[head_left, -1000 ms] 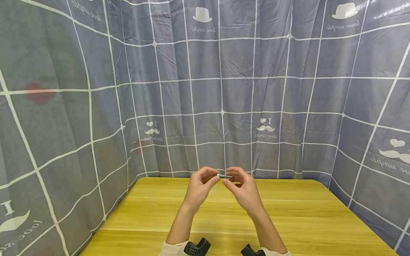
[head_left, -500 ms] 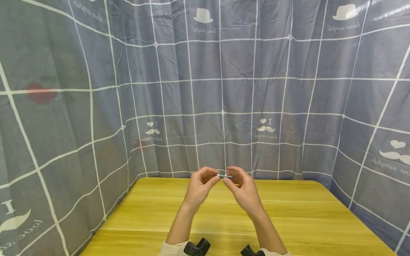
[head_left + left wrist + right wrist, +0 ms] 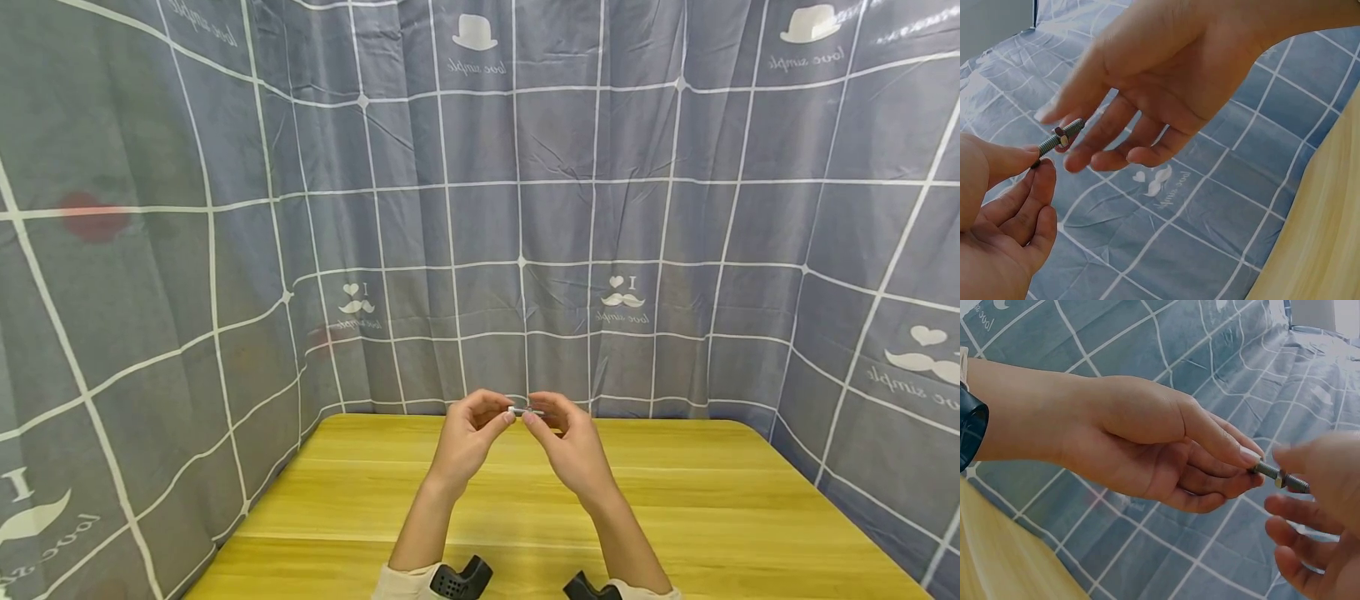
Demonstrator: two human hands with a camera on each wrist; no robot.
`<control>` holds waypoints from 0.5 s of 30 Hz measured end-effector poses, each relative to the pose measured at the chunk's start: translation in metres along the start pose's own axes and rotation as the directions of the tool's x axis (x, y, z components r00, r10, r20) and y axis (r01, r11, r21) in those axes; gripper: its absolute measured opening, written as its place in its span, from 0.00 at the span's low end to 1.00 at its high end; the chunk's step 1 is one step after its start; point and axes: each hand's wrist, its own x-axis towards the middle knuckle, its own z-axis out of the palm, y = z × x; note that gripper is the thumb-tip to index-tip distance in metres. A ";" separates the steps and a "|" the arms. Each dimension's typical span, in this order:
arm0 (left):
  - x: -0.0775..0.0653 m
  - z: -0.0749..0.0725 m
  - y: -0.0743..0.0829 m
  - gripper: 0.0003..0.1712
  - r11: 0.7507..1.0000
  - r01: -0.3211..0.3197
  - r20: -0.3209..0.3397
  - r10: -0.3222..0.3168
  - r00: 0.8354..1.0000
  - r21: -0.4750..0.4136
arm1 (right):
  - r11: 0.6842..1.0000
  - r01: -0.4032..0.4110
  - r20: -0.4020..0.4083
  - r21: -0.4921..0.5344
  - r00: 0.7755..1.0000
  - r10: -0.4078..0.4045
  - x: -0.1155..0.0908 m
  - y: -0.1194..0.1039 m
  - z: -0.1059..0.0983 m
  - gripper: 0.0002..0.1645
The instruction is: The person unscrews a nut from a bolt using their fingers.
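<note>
In the head view my left hand [image 3: 468, 429] and right hand [image 3: 566, 433] meet above the far edge of the table. My left hand pinches one end of a threaded bolt [image 3: 1073, 127] between thumb and fingertips, which hide that end. A hex nut [image 3: 1060, 137] sits partway along the bolt's thread. In the right wrist view the nut lies between the blurred thumb and fingers of my right hand [image 3: 1329, 506], with small gaps around it. The bolt's free end points toward my right palm.
A yellow wood-grain table [image 3: 525, 517] lies below both hands. Grey-blue checked curtains [image 3: 562, 217] enclose the back and both sides. Black wrist cameras [image 3: 463, 579] sit at the light sleeves.
The right thumb and fingers shift slightly about the nut. The left hand keeps its pinch on the bolt, and both arms stay almost in place.
</note>
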 end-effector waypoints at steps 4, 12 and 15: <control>0.000 0.000 0.001 0.05 1.000 0.002 0.005 -0.002 1.000 0.005 | 0.999 0.051 0.002 0.000 0.999 -0.051 0.000 0.001 0.000 0.09; 0.000 0.000 0.002 0.08 1.000 0.010 0.006 -0.010 1.000 0.013 | 0.999 -0.001 -0.017 0.049 1.000 0.002 0.000 -0.001 0.000 0.15; -0.001 -0.001 0.001 0.08 1.000 0.012 0.005 -0.012 1.000 0.017 | 0.999 -0.017 -0.028 0.044 0.999 0.018 0.000 -0.002 0.000 0.11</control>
